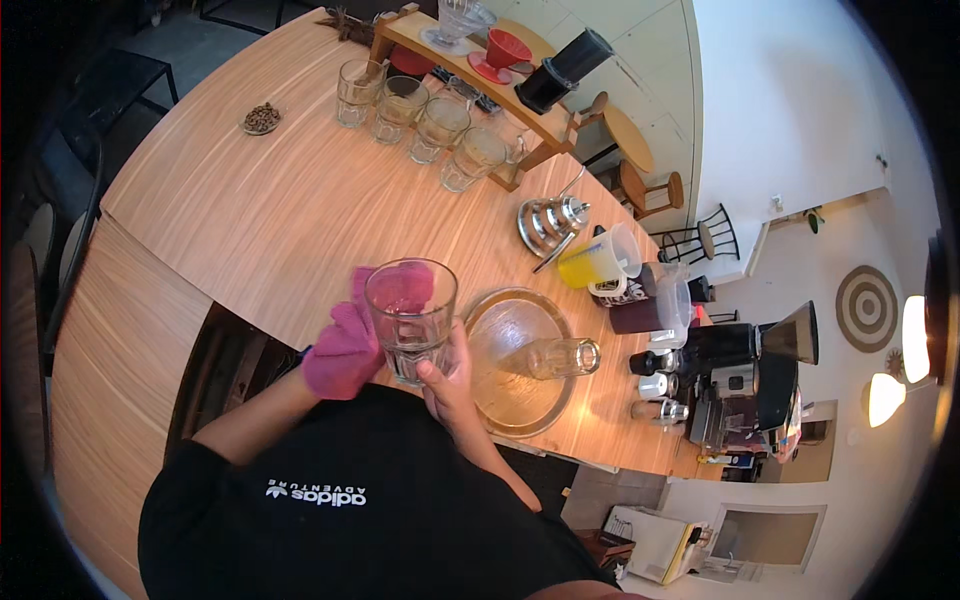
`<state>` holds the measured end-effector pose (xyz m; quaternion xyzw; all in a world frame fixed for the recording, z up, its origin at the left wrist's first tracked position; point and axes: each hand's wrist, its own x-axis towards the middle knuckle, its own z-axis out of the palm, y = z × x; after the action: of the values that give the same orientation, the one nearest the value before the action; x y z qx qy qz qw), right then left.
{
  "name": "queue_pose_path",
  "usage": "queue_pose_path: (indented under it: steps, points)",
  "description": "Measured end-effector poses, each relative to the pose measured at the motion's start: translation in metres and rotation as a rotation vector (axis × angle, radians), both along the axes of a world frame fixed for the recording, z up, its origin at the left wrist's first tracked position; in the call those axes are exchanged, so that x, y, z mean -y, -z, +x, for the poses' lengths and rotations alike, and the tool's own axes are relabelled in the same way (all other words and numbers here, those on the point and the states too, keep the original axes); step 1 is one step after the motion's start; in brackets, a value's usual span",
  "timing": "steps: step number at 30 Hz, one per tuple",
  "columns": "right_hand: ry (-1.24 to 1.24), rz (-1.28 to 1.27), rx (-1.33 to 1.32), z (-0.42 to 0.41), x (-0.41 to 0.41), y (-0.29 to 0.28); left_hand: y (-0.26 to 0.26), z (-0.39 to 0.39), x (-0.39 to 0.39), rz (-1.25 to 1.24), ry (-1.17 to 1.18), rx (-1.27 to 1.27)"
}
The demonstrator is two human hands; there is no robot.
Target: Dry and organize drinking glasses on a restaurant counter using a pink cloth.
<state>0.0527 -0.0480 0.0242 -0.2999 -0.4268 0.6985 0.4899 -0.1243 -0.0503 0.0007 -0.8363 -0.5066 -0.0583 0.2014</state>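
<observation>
Near the table's front edge, my right hand (448,375) grips the lower part of a clear drinking glass (411,322), which is tilted with its rim towards the camera. A pink cloth (346,352) covers my left hand (341,360), so its fingers are hidden; cloth also shows behind and through the glass. Just right of the right hand lies a round metal tray (487,401), with an upturned or leaning clear glass (562,358) on it. Several clear glasses (439,127) stand in a row on the wooden table (247,187), further back.
Beyond the tray are a steel gooseneck kettle (553,223), a measuring jug with yellow liquid (600,257) and a pitcher of dark liquid (652,304). A wooden stand (450,56) holds coffee drippers. A small dish of brown beans (262,118) sits back left; a coffee grinder (724,345) is right.
</observation>
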Motion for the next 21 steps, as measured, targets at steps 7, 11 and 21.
queue_pose_path:
  steps: [7,11,21]
  points:
    - [0.298,0.567,0.867,-0.005,0.001,-0.028,0.045,-0.006,-0.022,-1.121,0.499,1.798]
    - [0.144,0.650,1.191,0.005,0.001,-0.029,0.015,-0.008,-0.033,-1.015,0.650,1.637]
    - [0.387,0.264,0.667,-0.032,-0.021,-0.052,-0.063,-0.013,-0.065,-0.890,0.347,0.917]
